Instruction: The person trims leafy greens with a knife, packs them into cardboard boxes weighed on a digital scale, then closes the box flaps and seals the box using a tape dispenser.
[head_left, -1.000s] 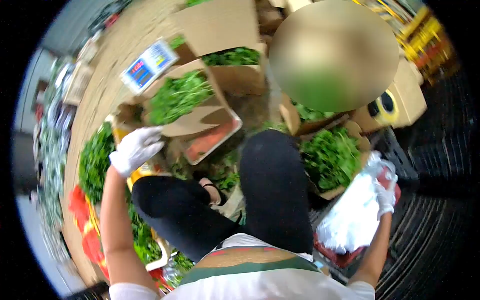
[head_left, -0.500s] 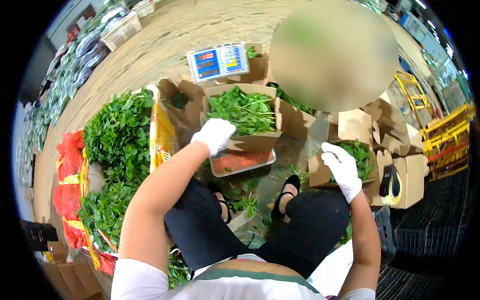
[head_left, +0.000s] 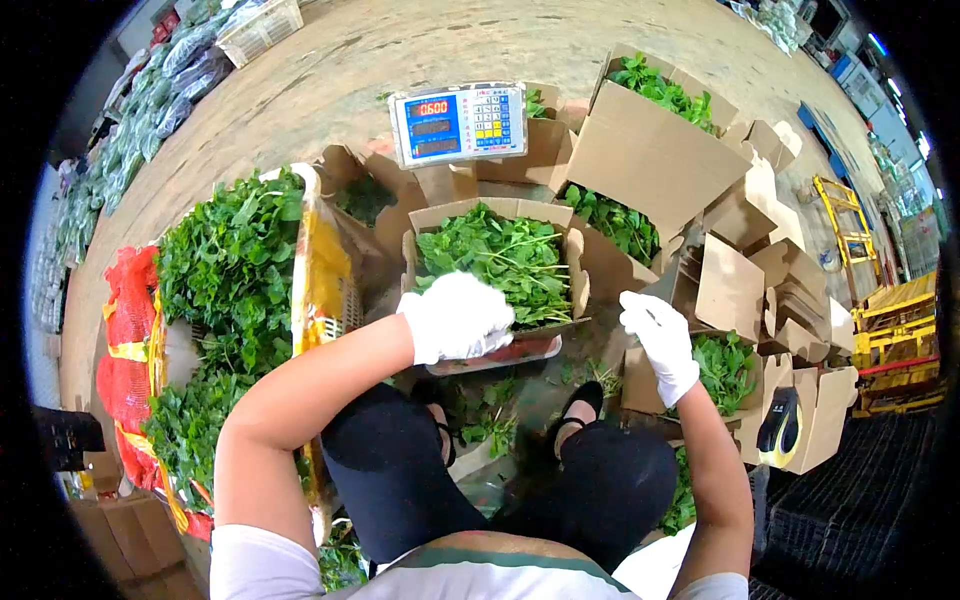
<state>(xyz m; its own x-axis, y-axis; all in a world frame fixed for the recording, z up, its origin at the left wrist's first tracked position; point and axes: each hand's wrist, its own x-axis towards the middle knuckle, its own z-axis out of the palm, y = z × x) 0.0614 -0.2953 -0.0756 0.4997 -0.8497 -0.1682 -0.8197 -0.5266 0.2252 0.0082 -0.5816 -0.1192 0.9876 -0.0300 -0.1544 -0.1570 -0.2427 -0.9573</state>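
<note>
My left hand [head_left: 460, 318], in a white glove, is curled closed at the near left edge of a cardboard box; what its fingers hold, if anything, is hidden. Leafy green herbs [head_left: 510, 262] fill this box [head_left: 583, 275], which rests on a digital scale. The scale's display [head_left: 458, 125] stands behind it, with red digits that look like 0.600. My right hand [head_left: 658, 345], also gloved in white, hovers with loosely bent fingers and nothing visible in them. It is between the box on the scale and another box of greens [head_left: 725, 375] at the right.
A yellow-sided crate [head_left: 325, 270] heaped with greens stands at the left, beside red mesh sacks [head_left: 130, 350]. A large carton of greens [head_left: 655, 150] sits back right. A tape dispenser [head_left: 780, 425] leans on a right-hand carton. Loose leaves [head_left: 490, 430] litter the floor between my feet.
My left hand has moved right and nearer to me along the box's near side. The fingers of my right hand have drawn closer together. The view has shifted slightly.
</note>
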